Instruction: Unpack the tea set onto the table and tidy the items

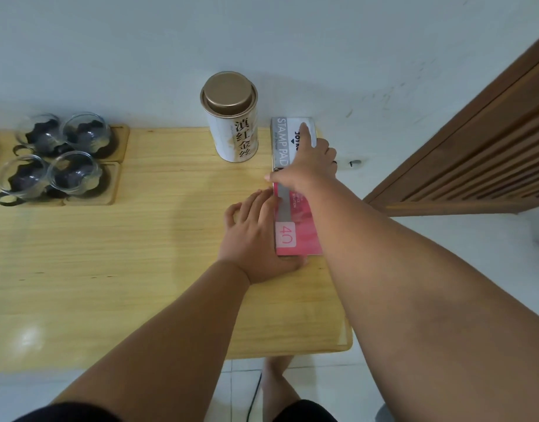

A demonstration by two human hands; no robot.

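- Two hands are on the pink and grey box (pixel 295 236) that lies flat near the right edge of the wooden table (pixel 140 269).
- Your left hand (pixel 256 239) lies palm down on the table with its fingers spread and loose, and its fingertips touch the box's left long side. It grips nothing.
- Your right hand (pixel 308 166) rests on top of the box near its far end, with the index finger stretched forward over the printed lid and the thumb held out over the left edge. The remaining fingers curl at the right side of the box; you cannot tell whether they clasp it.
- The box's far end reaches the wall, and its near end shows the figure 40.
- A tea tin (pixel 231 120) with a gold lid stands upright just to the left of the box's far end, apart from it.
- Four glass cups (pixel 52 156) with dark handles sit on wooden coasters (pixel 114 181) at the table's far left, well apart from the box. They are grouped two by two.
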